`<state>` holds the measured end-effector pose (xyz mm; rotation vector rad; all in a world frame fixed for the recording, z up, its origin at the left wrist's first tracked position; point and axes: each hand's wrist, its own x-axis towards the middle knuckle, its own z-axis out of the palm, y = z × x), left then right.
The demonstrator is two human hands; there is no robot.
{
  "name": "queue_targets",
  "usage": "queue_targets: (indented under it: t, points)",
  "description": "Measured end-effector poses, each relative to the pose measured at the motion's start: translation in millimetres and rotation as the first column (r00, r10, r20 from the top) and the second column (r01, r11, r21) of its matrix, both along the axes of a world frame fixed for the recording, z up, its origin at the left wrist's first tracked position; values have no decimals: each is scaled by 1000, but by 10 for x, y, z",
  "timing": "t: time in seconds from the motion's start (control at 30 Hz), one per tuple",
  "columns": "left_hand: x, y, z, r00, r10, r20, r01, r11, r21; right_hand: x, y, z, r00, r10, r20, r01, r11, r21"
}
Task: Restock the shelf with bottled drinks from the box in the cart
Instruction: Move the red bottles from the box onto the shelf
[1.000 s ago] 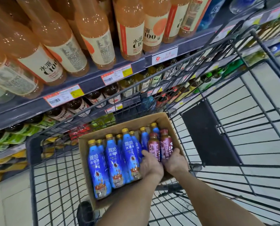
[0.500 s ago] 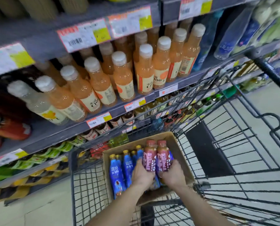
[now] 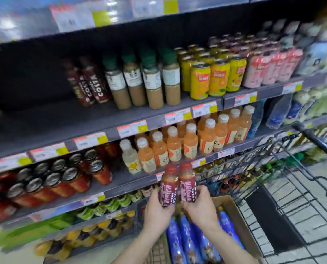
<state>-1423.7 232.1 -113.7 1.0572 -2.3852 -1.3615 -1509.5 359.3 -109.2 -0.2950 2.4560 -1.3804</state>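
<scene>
**2 red bottles in hand above box**

At lower centre, the left hand [image 3: 157, 213] curls round the left bottle [image 3: 168, 184] and the right hand [image 3: 199, 208] round the right bottle [image 3: 187, 182]. Both bottles stand upright, touching side by side. Beneath them the box [image 3: 233, 211] sits in the cart [image 3: 310, 136], blue bottles [image 3: 189, 242] lying in it. We judge the step to be the carry to the shelf. The bare shelf board [image 3: 44, 121] at centre left, beside the Costa bottles [image 3: 90, 82], looks the likeliest spot. We advise: set each down base first, label outward, without knocking neighbours.
</scene>
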Motion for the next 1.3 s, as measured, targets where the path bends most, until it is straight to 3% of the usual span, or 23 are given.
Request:
queue_targets:
  t: [0.27, 0.67, 1.0, 1.3]
  points:
    - [350, -728, 863, 975, 2, -223, -36, 988, -151, 178, -652, 796, 986, 91, -143, -101, 993, -63]
    - [484, -1788, 1969, 904, 50, -424, -156, 963, -218, 241, -1429, 1659, 938, 136, -320, -187, 973, -133]
    - [-106, -2862, 2167, 931, 125, -342, -211, 951, -227, 167, -1868, 1934, 933, 150, -326, -197, 974, -116]
    - [-361, -3183, 2026, 934, 148, -325, -219, 956, -195, -33, -2523, 2284, 920, 158, -359, -220, 966, -138]
